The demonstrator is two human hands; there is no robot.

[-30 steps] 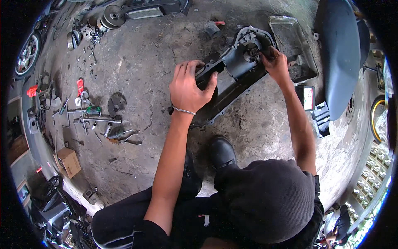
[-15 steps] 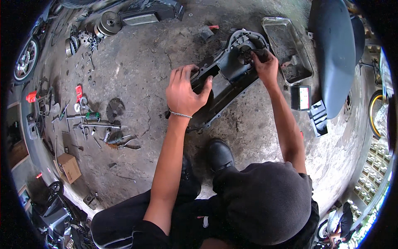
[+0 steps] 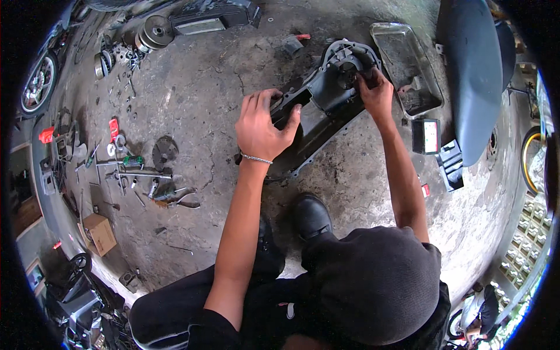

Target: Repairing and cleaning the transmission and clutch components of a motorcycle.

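Note:
A long grey metal engine cover (image 3: pixel 326 87) lies on the floor, its hollow inside facing up and its outline running from near left to far right. My left hand (image 3: pixel 261 125), with a chain bracelet at the wrist, steadies it by the left rim, fingers curled over the edge and thumb inside the hollow. At the far end, my right hand (image 3: pixel 376 96) reaches into the cover beside a dark round part (image 3: pixel 346 76). Its thumb and fingers are pinched together there; what lies between them is hidden. Both hands' fingertips look blackened.
Right of the cover are a metal tray (image 3: pixel 434 96), a battery (image 3: pixel 424 136) and a long dark seat (image 3: pixel 469 76). Tools, among them pliers (image 3: pixel 188 202), lie scattered left. Pulleys (image 3: pixel 156 32) sit far left, a cardboard box (image 3: pixel 99 234) near left. My shoe (image 3: pixel 312 214) stands close to the cover.
My right hand has shifted slightly, its fingers dipping lower at the cover's right wall, and more of the round part shows. My left hand keeps its hold.

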